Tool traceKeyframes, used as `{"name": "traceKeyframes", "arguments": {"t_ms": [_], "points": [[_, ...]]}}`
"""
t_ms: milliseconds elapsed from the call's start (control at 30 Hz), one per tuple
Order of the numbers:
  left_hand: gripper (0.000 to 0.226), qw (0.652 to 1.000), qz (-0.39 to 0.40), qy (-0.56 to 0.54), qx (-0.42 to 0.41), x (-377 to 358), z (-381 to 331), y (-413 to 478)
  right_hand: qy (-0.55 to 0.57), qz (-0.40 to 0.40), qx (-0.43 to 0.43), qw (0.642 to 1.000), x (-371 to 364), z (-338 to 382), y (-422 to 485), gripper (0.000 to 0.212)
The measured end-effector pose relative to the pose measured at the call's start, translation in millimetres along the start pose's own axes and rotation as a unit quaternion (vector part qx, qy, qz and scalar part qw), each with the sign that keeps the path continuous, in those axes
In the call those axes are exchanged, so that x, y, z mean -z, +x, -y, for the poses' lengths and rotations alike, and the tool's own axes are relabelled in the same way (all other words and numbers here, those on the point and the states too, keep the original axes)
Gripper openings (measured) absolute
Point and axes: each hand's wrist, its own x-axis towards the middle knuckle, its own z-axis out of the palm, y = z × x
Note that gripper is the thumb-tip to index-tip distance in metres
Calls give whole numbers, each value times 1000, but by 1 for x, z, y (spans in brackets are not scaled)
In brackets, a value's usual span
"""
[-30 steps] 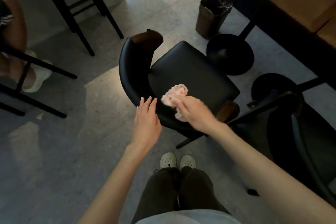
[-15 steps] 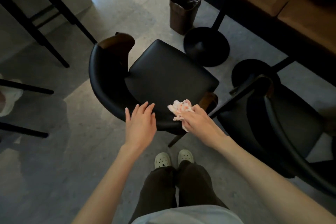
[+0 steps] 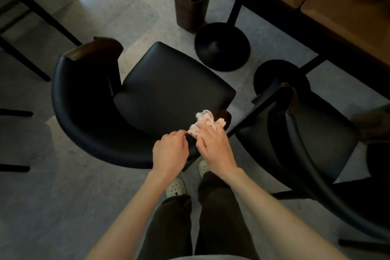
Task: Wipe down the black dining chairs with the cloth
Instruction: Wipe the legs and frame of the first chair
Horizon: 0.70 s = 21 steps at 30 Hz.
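Both hands have shifted right: left hand (image 3: 170, 152) is off the backrest rim, and the crumpled white-and-orange patterned cloth (image 3: 203, 121) now sits at the right end of the curved backrest of the black padded dining chair (image 3: 168, 88), by its wooden arm tip. Risk: nothing braces the chair, so a hard wipe could skid it. The balled cloth gives a small contact patch, so strips get missed. Grip: left hand curled, thumb and forefinger closed narrow on the cloth's near corner; then right hand (image 3: 215, 146) wrapped over the wad, pressing it down. At right, second black dining chair (image 3: 312, 133) probably not yet wiped.
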Motion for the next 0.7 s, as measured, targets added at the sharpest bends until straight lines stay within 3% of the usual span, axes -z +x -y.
{"name": "traceKeyframes", "arguments": {"t_ms": [100,333,400,533,633,700], "points": [[30,999,-30,-6,21,-4,-3,3,55,-31,-37,997,-6,-28,12,35],[29,998,-24,-39,34,-13,-13,13,126,56,-142,980,12,-96,73,33],[28,998,-9,-45,35,-17,-19,19,194,68,-227,952,9,-106,86,33],[27,998,12,-42,46,-18,-25,26,362,26,-383,850,10,-104,78,41],[27,997,13,-40,57,-18,-26,27,354,-71,-303,882,3,-72,37,37],[26,997,13,-36,60,-18,-28,27,332,-83,-221,913,-2,-56,22,42]]}}
